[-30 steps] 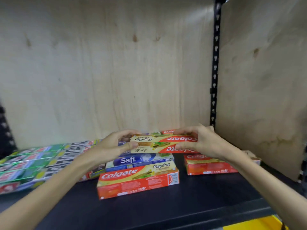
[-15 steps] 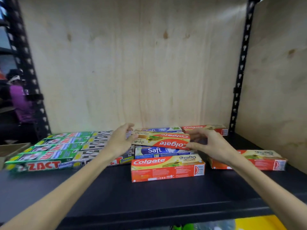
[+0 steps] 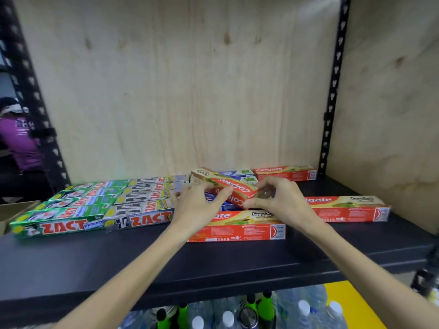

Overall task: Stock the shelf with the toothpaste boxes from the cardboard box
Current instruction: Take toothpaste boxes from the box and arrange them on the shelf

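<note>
Both hands are on one Colgate box (image 3: 225, 186) right now: the right hand (image 3: 280, 200) pinches its near red end between thumb and curled fingers, and the left hand (image 3: 197, 207) lies against its left side with fingers extended, thumb up along the edge. So the right grip is clamped on the carton, the left one steadying rather than closing. That box sits tilted and skewed, riding on top of the blue cartons (image 3: 237, 176) in the middle of the shelf (image 3: 213, 264), upside-down lettering facing us, not yet squared into a row.

Look at what's already stocked. Over toward the shelf's left edge, rows of green Zact boxes (image 3: 61, 224) and silver Zact boxes (image 3: 142, 217) run neatly front to back. Centre front, a red Colgate carton (image 3: 237, 230) lies flat just under the wrists. Another Colgate (image 3: 349, 208) lies toward the right edge, and one more (image 3: 285, 173) is at the back against the plywood panel (image 3: 190, 91).

My read: well underway, but not finished. The right half of the shelf has plenty of bare board, and the Colgate cartons are scattered, not lined up. How many boxes remain in the cardboard box, I cannot say; only a brown corner shows at the far left (image 3: 14, 210). Bottled water (image 3: 228, 317) sits on the level below.
</note>
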Demonstrator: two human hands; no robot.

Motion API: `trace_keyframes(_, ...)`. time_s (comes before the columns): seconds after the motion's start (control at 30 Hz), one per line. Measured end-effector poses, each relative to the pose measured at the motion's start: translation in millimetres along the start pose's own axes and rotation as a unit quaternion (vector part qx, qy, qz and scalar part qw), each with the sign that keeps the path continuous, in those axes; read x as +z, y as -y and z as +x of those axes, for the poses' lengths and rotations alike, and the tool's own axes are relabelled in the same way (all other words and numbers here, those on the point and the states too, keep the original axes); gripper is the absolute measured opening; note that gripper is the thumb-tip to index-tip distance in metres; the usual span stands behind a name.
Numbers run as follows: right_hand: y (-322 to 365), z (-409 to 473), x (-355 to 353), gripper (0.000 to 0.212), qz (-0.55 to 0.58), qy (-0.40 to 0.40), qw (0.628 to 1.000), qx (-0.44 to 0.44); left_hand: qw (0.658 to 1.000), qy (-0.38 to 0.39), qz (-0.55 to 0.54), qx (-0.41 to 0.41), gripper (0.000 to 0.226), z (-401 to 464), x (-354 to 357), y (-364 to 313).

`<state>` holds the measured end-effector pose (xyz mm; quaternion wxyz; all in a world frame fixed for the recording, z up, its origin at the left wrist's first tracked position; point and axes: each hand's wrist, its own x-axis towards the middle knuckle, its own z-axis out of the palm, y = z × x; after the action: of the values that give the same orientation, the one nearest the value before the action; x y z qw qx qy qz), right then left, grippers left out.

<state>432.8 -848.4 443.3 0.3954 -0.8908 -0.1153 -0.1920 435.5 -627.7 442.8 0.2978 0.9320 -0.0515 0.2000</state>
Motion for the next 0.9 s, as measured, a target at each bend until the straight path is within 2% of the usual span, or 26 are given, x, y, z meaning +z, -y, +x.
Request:
trace_keyframes(0.07, 6, -2, 9, 0.057, 0.004, -0.026, 1.0, -0.006, 1.0, 0.023, -0.012, 0.012, 0.076, -1, 0, -3)
trace_keyframes(0.17, 15, -2, 18, 0.038, 0.037, -0.036, 0.998, -0.031, 0.996, 0.064, -0.058, 0.011, 0.072, 3, -2, 0)
trace_keyframes(0.23, 18, 0, 20, 0.018, 0.055, -0.004, 0.996, -0.063, 0.992, 0.089, -0.084, 0.008, 0.067, 5, -4, 4)
trace_keyframes(0.3, 19, 3, 21, 0.01, 0.042, 0.043, 0.994, -0.093, 0.991, 0.102, -0.088, 0.014, 0.06, 5, -7, 8)
trace_keyframes(0.47, 14, 13, 15, 0.025, 0.054, 0.142, 0.985, -0.085, 0.987, 0.114, -0.115, 0.025, 0.071, 6, -16, 17)
trace_keyframes(0.53, 12, 20, 14, 0.024, 0.075, 0.132, 0.986, -0.07, 0.985, 0.116, -0.127, 0.028, 0.065, 10, -20, 18)
trace_keyframes(0.6, 11, 28, 15, 0.03, 0.074, 0.087, 0.992, -0.053, 0.984, 0.117, -0.129, 0.035, 0.065, 17, -26, 25)
trace_keyframes(0.67, 6, 38, 16, 0.049, 0.025, 0.021, 0.998, -0.046, 0.981, 0.137, -0.132, 0.039, 0.064, 29, -31, 34)
trace_keyframes(0.73, -4, 51, 17, 0.072, -0.065, -0.018, 0.997, -0.036, 0.976, 0.166, -0.136, 0.044, 0.054, 38, -39, 42)
trace_keyframes(0.8, -15, 64, 17, 0.085, -0.133, -0.01, 0.991, -0.015, 0.968, 0.199, -0.145, 0.041, 0.046, 46, -47, 49)
trace_keyframes(0.9, -26, 78, 18, 0.09, -0.136, 0.042, 0.99, 0.009, 0.96, 0.249, -0.122, 0.044, 0.048, 59, -54, 60)
